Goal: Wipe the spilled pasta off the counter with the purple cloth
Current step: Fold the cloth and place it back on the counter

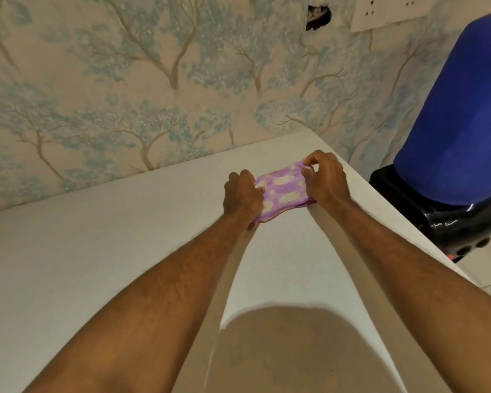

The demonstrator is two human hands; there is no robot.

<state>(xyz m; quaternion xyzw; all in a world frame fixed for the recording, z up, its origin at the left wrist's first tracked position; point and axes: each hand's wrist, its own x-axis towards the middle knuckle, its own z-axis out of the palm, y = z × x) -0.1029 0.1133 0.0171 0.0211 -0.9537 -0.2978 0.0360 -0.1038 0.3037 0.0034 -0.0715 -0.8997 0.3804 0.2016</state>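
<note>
A purple cloth with pale cream spots lies on the white counter near its far right corner. My left hand grips the cloth's left edge, fingers curled over it. My right hand pinches the cloth's far right corner between thumb and fingers. The cloth is stretched flat between both hands. No pasta shows on the counter in this view.
A wall with tree-patterned wallpaper runs along the counter's far edge. Right of the counter stands a blue water jug on a black dispenser. A white socket plate sits high on the wall.
</note>
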